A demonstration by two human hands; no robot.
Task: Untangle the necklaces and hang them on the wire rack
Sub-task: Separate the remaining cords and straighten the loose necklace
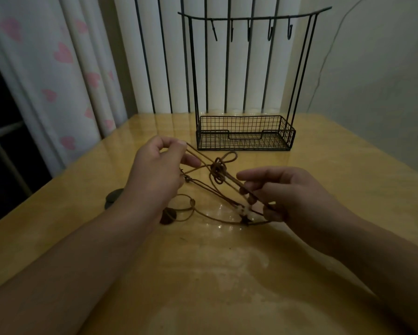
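Brown cord necklaces are tangled in a knot (218, 170) that hangs in the air between my hands, above the wooden table (227, 274). My left hand (158, 170) pinches taut cords at its fingertips, up and left of the knot. My right hand (283, 189) grips the cords' other ends in its curled lower fingers, index finger stretched out. More cord loops lie on the table below, with a dark round pendant (168, 215) and a pale bead cluster (244, 211). The black wire rack (245, 134) stands behind, its top bar carrying several bare hooks (270, 32).
A second dark round pendant (113, 198) lies partly hidden behind my left wrist. A curtain with pink hearts (62, 68) hangs to the left, past the table's edge. Vertical radiator-like bars stand behind the rack.
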